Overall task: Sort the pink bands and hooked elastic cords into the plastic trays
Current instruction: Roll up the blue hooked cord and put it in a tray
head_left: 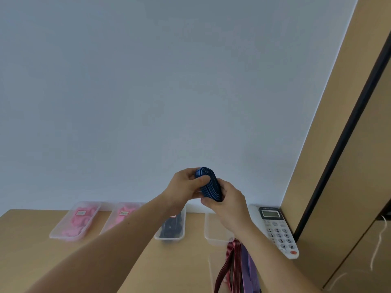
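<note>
Both hands are raised in front of the wall, above the desk. My left hand and my right hand together grip a folded blue-and-black striped elastic cord. Below on the desk stand several clear plastic trays in a row. Two trays at the left hold pink bands. A third tray holds dark cords. A fourth tray, partly behind my right arm, looks empty. Red-striped and purple cords lie by my right forearm.
A white desk telephone stands at the right, against a tan cabinet. The wooden desk meets the pale wall at the back. A thin white cord hangs on the cabinet front.
</note>
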Demonstrator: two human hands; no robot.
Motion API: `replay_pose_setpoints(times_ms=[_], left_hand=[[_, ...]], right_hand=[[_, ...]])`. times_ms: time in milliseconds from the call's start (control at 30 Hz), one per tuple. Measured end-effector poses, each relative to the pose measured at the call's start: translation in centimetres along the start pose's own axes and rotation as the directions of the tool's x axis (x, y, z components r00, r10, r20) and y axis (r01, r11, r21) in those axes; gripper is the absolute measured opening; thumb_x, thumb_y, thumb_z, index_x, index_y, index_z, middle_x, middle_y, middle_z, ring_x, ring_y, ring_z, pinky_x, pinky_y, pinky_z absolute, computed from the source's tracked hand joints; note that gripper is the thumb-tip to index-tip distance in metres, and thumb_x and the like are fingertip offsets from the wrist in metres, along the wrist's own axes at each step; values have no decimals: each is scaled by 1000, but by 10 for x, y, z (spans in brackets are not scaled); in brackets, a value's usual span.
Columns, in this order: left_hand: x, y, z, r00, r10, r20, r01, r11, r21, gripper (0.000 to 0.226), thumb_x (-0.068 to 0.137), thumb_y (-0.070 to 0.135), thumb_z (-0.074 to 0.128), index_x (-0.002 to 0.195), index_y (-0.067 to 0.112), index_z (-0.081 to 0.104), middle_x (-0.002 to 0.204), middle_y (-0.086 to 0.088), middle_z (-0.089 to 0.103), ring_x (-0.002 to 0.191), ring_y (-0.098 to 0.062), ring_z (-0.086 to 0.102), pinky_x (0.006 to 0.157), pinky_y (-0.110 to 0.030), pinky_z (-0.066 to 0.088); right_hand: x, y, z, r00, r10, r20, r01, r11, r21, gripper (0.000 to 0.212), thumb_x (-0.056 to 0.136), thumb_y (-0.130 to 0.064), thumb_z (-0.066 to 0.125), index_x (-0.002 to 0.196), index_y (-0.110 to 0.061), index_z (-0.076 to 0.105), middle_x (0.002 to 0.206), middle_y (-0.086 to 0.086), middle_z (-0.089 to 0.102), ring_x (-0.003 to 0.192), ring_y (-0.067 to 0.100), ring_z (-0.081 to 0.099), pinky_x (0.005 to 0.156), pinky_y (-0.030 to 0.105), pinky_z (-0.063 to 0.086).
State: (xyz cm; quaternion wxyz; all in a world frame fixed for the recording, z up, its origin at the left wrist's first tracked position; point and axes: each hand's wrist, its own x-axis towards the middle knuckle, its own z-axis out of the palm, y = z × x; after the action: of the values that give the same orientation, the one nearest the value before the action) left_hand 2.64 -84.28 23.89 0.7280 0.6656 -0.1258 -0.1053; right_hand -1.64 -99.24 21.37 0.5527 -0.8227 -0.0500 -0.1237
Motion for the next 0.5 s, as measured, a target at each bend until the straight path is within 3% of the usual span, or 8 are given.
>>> replay_pose_setpoints(times_ms=[100,167,300,400,500], left_hand=[[3,-9,10,999,-20,-37,17,995,-101,24,98,5,55,120,2,61,109,-18,72,99,-32,71,79,-33,58],[3,-16,18,999,-32,-39,26,988,-151,21,100,3,50,119,1,60,110,-20,71,99,-33,71,77,-32,58],[4,-33,36,997,-71,-31,63,976,-206,21,101,0,46,117,0,58,113,-23,67,98,-31,70,78,-35,59],[7,-47,44,982,-144,-119,111,961,-252,32,99,-3,48,130,1,52,116,-21,64,103,-32,65,88,-41,56],[8,-65,47,961,-199,-189,136,943,-304,44,99,-2,49,143,3,44,121,-18,63,108,-31,62,89,-38,53]], right_hand=[[-1,7,-12,998,36,54,-40,997,71,9,83,-32,70,86,-25,67,77,1,70,67,10,61,64,34,51],[3,14,-23,994,105,25,-108,976,191,21,93,-27,62,86,-9,71,75,15,68,64,18,60,61,44,53],[10,34,-42,983,182,-2,-180,975,129,13,91,-16,66,95,-20,77,78,-1,75,57,4,64,53,22,50],[11,51,-43,974,222,43,-223,974,26,15,86,-23,72,74,-30,78,72,7,73,56,8,59,59,31,49],[9,66,-34,966,255,43,-257,965,50,9,81,-27,78,76,-34,75,75,-10,75,70,1,68,71,27,53]])
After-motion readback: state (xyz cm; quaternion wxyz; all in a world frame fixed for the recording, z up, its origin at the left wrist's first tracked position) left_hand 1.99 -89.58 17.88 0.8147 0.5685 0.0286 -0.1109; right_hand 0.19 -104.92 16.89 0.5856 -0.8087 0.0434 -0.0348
